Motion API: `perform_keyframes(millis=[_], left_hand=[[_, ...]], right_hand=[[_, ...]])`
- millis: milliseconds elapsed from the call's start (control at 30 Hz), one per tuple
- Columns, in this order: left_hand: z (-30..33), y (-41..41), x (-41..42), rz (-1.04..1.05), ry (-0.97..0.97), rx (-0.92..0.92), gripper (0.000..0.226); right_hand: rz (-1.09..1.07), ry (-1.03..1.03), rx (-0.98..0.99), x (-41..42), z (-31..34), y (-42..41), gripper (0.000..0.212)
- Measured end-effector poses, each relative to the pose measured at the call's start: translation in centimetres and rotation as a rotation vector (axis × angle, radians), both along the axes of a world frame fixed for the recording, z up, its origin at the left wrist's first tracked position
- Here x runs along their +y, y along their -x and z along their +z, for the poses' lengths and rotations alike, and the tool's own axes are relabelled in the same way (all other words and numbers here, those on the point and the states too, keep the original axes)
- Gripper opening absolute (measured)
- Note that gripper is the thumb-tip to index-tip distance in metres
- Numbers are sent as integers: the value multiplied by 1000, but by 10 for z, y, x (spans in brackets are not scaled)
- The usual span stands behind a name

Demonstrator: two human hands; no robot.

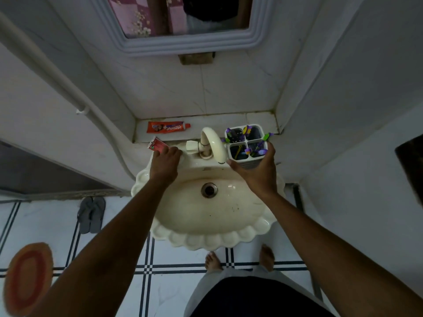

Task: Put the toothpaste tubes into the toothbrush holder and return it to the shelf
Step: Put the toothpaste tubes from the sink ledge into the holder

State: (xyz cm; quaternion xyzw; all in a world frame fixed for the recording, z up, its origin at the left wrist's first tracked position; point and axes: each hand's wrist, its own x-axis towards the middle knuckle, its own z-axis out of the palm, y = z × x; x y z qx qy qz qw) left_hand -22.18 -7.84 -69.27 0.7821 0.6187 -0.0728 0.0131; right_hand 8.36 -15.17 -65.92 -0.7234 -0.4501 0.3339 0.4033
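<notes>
Red, the small toothpaste tube (pixel 157 145) sticks out past the left hand (pixel 165 161), whose fingers (pixel 175 151) clamp its near end; its long axis runs up-left toward the shelf (pixel 206 121). Right-hand fingers (pixel 271 150) wrap the upright white toothbrush holder (pixel 246 143). Beyond the left fingers, an orange tube (pixel 168 126) lies crosswise, cap rightward.

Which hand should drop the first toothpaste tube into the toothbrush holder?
Left, most likely. The left hand already grips a red toothpaste tube, while the right hand is wrapped around the toothbrush holder beside the faucet. The orange toothpaste tube lies on the ledge, nearer the left hand.
</notes>
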Motion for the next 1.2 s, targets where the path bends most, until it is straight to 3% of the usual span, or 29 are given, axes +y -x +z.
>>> perform_keyframes(millis=[100, 167, 233, 333, 367, 433, 567, 700, 800, 900, 1067, 1200], left_hand=[[2, 6, 6, -82, -47, 81, 57], [4, 9, 4, -11, -63, 1, 47], [11, 11, -2, 212, -74, -303, 36], [53, 5, -18, 604, 118, -1038, 38], [73, 0, -23, 660, 222, -1179, 45], [115, -17, -27, 645, 356, -1285, 57], [176, -65, -16, 439, 467, -1218, 54], [200, -116, 9, 112, 484, -772, 68], [199, -150, 29, -77, 326, -439, 53], [193, -172, 42, -129, 188, -266, 41], [188, -193, 54, -173, 134, -225, 32], [189, -192, 59, -204, 93, -454, 15]], right_hand=[[-6, 7, -1, 0, 2, 1, 143], [-5, 8, 1, 0, 2, 1, 144], [-5, 10, 14, 0, 2, 0, 145], [-4, 14, 27, 1, 1, -3, 144], [-3, 15, 29, 1, 1, -3, 144], [0, 14, 37, 1, 0, -4, 143], [10, 24, 38, 2, 2, -6, 140], [30, 59, 18, 0, 4, -11, 138], [44, 76, 7, 0, 6, -12, 132], [45, 83, 23, 1, 7, -13, 131], [65, 102, 17, 1, 9, -16, 134], [68, 102, 9, 2, 9, -15, 133]])
